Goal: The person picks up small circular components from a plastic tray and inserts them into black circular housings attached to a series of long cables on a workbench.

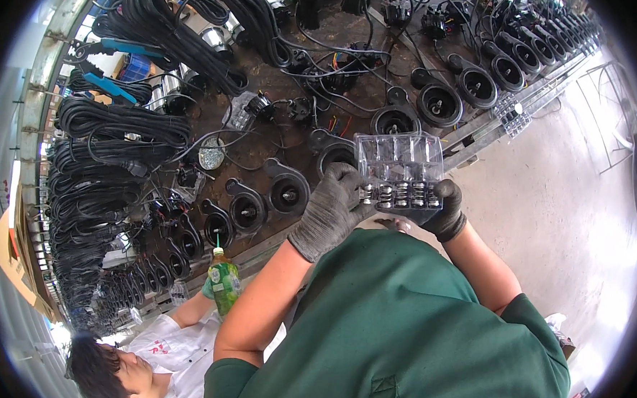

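Note:
I hold a clear plastic compartment tray (400,164) in front of my chest with both gloved hands. A row of small round metal parts (399,194) lies along its near edge. My left hand (331,207) in a grey glove grips the tray's left side, fingers over the near-left corner. My right hand (446,208) in a dark glove supports the tray from below at its right corner. Beyond the tray, a row of black round pump housings (287,193) lies on the dark workbench (258,148).
Coils of black cable (123,123) hang at the left and back. More black housings (477,85) run along the bench to the right, beside a metal rail (474,144). A second person in white holds a green bottle (224,279) at lower left. Pale concrete floor (557,208) lies at right.

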A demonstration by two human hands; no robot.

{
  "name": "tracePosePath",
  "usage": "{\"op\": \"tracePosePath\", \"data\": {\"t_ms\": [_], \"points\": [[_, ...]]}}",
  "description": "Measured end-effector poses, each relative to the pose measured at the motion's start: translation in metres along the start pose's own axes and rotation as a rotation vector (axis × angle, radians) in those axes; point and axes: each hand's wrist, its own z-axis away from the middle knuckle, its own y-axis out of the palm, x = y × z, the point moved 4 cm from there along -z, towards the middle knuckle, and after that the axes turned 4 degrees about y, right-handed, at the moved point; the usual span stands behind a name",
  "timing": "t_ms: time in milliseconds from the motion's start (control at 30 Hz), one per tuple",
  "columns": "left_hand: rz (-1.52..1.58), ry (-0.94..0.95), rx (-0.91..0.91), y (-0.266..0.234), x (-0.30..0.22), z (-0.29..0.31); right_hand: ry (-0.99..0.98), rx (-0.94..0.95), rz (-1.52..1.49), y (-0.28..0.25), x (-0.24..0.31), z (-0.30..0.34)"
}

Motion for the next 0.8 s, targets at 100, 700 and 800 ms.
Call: {"op": "tracePosePath", "data": {"t_ms": [100,700,800], "points": [[-0.275,0.231,-0.056,-0.008,-0.018,-0.004,-0.02,-0.04,-0.031,0.001,0.004,-0.002],[-0.063,-0.457,0.043,-0.01,0.114,-0.045,-0.188,-0.199,-0.028,-0.017,0.036,0.03],[-0.119,-0.446,0.166,-0.006,0.118,-0.055,-0.166,-0.181,-0.034,-0.015,0.038,0.033]]}}
